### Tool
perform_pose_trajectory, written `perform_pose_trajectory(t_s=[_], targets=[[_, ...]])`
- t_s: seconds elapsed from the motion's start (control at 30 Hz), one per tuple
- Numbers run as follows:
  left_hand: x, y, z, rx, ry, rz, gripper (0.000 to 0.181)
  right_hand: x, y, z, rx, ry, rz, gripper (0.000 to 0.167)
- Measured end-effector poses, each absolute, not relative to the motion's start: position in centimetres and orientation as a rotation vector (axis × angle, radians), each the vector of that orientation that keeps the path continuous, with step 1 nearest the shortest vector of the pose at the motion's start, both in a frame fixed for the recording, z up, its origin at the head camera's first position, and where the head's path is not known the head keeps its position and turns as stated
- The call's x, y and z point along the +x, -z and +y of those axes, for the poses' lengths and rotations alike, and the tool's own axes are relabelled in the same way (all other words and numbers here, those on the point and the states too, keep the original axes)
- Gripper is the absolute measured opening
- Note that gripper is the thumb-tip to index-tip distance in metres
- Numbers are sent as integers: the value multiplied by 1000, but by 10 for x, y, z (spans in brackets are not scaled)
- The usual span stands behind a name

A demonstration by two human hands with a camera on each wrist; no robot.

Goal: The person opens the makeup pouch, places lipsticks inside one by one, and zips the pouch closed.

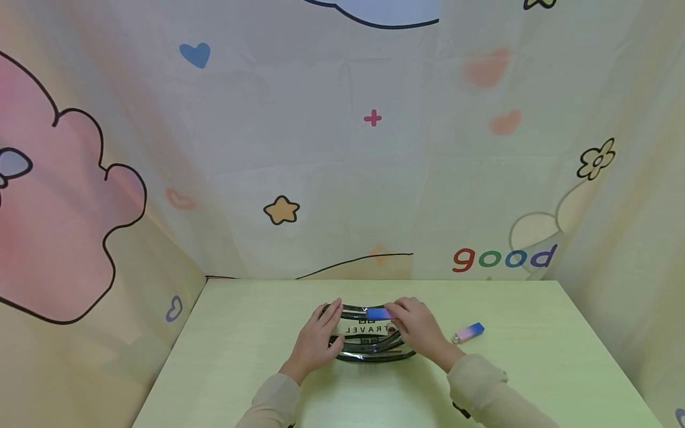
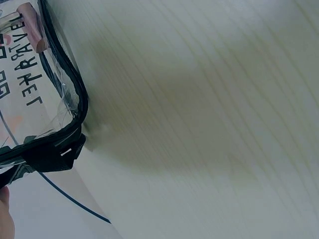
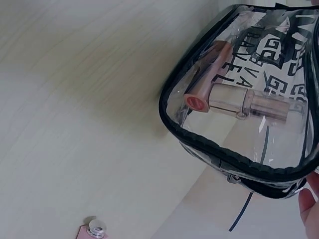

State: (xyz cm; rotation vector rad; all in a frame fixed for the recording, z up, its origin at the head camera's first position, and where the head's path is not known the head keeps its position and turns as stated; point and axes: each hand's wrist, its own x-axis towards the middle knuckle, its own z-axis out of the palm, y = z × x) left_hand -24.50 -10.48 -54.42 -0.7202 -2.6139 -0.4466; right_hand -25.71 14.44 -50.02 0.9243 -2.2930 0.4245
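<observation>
A clear travel pouch [image 1: 369, 348] with black trim and mirrored "TRAVEL" lettering stands on the table between my hands. My left hand [image 1: 317, 337] grips its left side, fingers at the far edge and thumb at the near one. At the pouch's far edge my right hand [image 1: 420, 327] pinches a small blue-to-purple block [image 1: 378, 314], partly covered by the fingers. Inside the pouch, the right wrist view shows a reddish-brown tube [image 3: 208, 79] beside a clear bottle-like tube [image 3: 249, 103]. Only a bit of each hand shows in the wrist views.
A similar blue-to-pink block [image 1: 470, 332] with a shiny metal end lies on the pale wooden table [image 1: 241, 333], right of the pouch. Behind the table hangs a printed cloth [image 1: 321, 148] with hearts, stars and the word "good".
</observation>
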Motion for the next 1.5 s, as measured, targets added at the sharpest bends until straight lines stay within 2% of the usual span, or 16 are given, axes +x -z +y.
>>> perform_pose_trajectory(t_s=[0.47, 1.1, 1.5], targets=[[-245, 545, -105, -717, 426, -2618, 61, -251, 504, 134, 932, -379, -2371, 24], [-243, 541, -105, -725, 421, -2624, 60, -253, 510, 136, 968, -377, -2307, 10], [-243, 542, -105, -735, 420, -2616, 61, -254, 511, 137, 971, -361, -2284, 13]])
